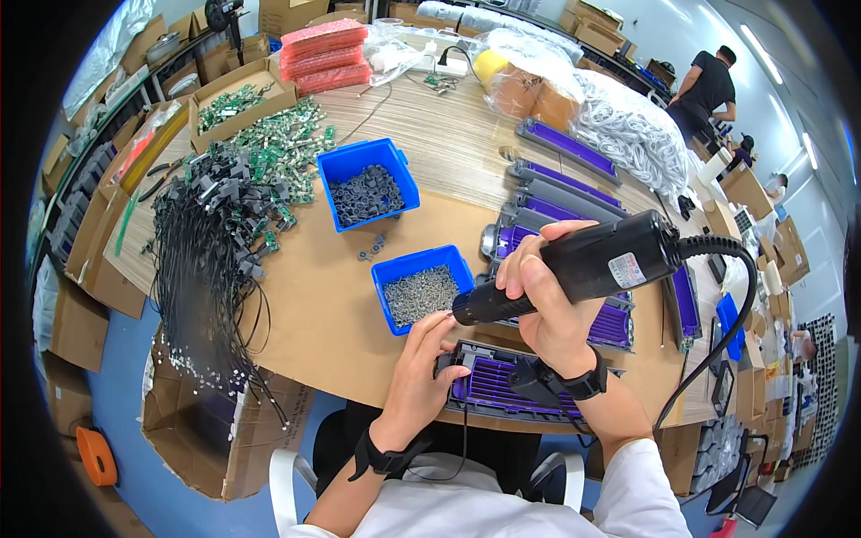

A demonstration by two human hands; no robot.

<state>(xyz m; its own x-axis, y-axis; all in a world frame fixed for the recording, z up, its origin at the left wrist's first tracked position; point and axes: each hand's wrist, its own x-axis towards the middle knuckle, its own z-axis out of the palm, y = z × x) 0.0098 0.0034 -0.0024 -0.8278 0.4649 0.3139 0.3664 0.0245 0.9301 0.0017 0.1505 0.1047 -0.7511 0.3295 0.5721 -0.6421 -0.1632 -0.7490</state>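
My right hand [558, 309] is wrapped around a black electric screwdriver [601, 262], held nearly level with its nose pointing left. My left hand [420, 363] has its fingers stretched toward the screwdriver's nose, and the thumb lies over the left end of a purple-and-grey grille housing [502, 387]. Whether a screw sits at the bit is too small to tell. The housing lies at the table's near edge, partly hidden under my right wrist. Just beyond my left fingertips stands a blue bin of small metal screws [420, 296].
Another blue bin [366, 193] holds dark grey ring-shaped parts. Green circuit boards and black cables [220, 215] are heaped at the left. More purple housings [574, 188] lie at the right, near bagged white cords [628, 125]. The screwdriver's coiled cord [749, 296] loops down the right side.
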